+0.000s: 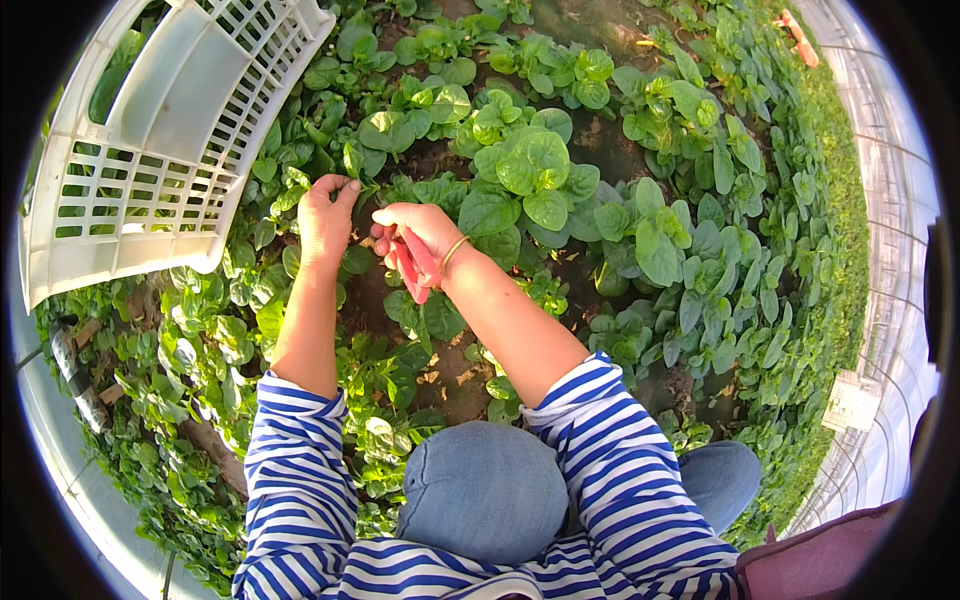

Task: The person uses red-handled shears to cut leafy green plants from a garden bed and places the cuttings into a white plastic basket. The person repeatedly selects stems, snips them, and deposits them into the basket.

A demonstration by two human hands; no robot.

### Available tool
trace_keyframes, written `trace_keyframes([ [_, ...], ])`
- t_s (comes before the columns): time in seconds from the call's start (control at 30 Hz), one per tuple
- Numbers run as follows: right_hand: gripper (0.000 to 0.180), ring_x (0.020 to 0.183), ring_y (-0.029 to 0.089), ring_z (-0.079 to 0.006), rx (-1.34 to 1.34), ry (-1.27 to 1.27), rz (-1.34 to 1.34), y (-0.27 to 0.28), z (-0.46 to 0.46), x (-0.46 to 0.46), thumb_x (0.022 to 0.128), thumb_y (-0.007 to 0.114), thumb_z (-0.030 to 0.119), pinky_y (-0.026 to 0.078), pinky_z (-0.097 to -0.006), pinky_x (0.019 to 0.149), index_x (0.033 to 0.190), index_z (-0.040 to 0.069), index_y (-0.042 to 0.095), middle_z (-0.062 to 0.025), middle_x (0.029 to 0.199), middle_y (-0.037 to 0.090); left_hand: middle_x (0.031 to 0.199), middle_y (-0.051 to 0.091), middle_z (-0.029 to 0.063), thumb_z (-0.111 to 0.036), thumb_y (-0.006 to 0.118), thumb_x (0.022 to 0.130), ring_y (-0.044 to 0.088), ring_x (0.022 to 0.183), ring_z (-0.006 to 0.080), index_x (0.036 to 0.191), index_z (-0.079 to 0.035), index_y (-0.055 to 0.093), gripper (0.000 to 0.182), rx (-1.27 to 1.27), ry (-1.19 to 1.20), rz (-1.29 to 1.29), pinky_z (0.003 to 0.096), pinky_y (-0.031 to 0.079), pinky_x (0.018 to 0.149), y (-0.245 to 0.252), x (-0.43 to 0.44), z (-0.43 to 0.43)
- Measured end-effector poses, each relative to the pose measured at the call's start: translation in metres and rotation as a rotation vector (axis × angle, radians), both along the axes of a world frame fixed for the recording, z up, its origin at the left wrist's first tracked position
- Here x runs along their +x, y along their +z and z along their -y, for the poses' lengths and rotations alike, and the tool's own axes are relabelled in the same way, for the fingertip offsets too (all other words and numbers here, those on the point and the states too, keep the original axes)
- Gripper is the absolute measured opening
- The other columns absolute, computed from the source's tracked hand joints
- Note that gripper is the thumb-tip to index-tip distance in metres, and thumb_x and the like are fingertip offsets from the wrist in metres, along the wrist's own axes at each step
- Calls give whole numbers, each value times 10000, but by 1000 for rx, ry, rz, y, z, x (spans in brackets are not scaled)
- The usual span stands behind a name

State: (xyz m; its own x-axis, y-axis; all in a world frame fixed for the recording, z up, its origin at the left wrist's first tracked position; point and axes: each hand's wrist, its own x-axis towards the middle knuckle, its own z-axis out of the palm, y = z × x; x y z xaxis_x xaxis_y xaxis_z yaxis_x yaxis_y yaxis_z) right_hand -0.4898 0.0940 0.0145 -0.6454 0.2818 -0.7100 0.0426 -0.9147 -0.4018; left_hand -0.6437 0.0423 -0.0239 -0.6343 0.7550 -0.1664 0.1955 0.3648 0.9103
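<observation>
Among leafy green plants [532,169], my left hand [328,214] pinches a green leafy shoot [366,187] between thumb and forefinger. Just to its right, my right hand [412,232] is closed around red-handled pruning shears or scissors [417,264]. The red handles point back towards my wrist, which wears a gold-coloured bangle [452,255]. The tool's blades lie towards the shoot and are mostly hidden by the fingers. Broad leaves lie right of and below the right hand, with brown soil between the stems.
A white slatted plastic crate [150,244] stands at the upper left, close to my left hand. My denim-covered knee [484,491] is below the hands. A pale card [851,401] stands by the translucent greenhouse wall [892,247] at right. A round green fruit [611,281] shows among the leaves.
</observation>
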Motion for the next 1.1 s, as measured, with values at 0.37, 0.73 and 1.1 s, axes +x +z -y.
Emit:
trace_keyframes([
  [0.37, 294, 613, 635, -156, 88, 376, 125, 87, -2, 220, 800, 662, 190, 504, -250, 554, 1016, -1, 603, -81, 790, 637, 1028, 619, 88, 46, 538, 834, 586, 957, 127, 1352, -32, 449, 531, 186, -268, 313, 241, 466, 840, 114, 57, -10],
  [0.73, 282, 590, 631, -147, 128, 133, 72, 57, 10, 252, 828, 626, 243, 402, -207, 457, 989, 12, 604, -71, 764, 646, 871, 689, 99, -222, 743, 782, 622, 696, 146, 1104, -18, 648, 392, -130, -356, -196, 297, 485, 642, 81, 137, -91],
  [1.1, 233, 488, 590, -202, 132, 59, 0, -17, -34, 174, 788, 676, 181, 486, -333, 440, 848, -28, 592, -116, 681, 611, 970, 677, 39, -86, 696, 840, 599, 785, 99, 1066, 20, 640, 256, 19, 42, 394, 239, 469, 725, 61, 114, -39],
])
